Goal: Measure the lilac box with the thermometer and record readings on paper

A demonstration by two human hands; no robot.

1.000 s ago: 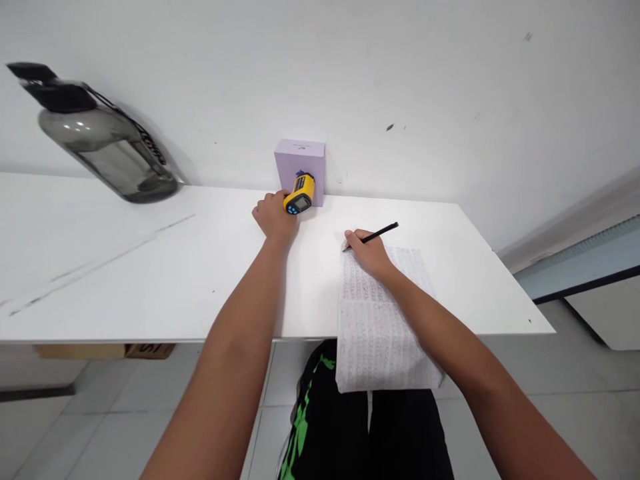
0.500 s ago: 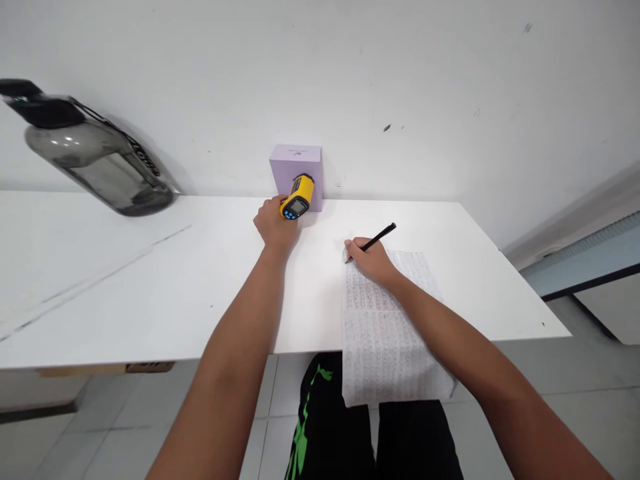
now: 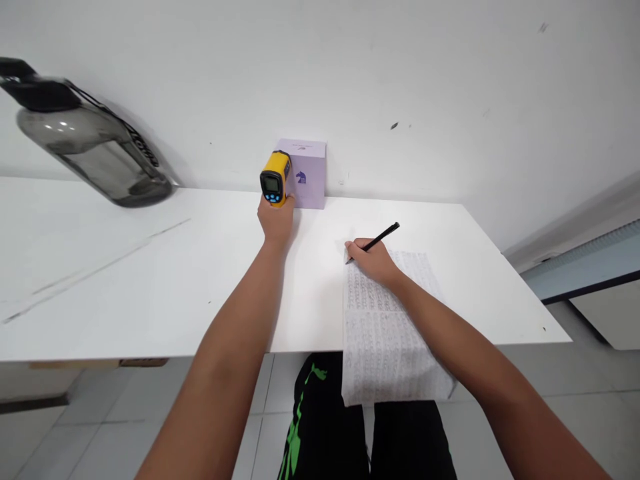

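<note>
My left hand [image 3: 277, 217] is wrapped round the handle of a yellow and black infrared thermometer [image 3: 276, 172], whose small screen and blue buttons face me. Just behind and to the right of it, a lilac box [image 3: 311, 180] with a dark horse-head logo stands upright against the wall. In my right hand [image 3: 373, 259] is a black pen [image 3: 383, 235], its tip down at the upper left corner of a sheet of paper [image 3: 383, 360] covered in dense handwriting. The sheet hangs over the front edge of the table, and my right forearm covers part of it.
A large grey see-through water bottle [image 3: 95, 150] with a black lid stands at the back left of the white table [image 3: 125, 287]. A white wall [image 3: 350, 80] runs behind the table. My legs in black trousers [image 3: 325, 427] are below the front edge.
My left hand has turned the thermometer upright and shifted it left, uncovering the logo on the box. My right hand and the pen stay in about the same place.
</note>
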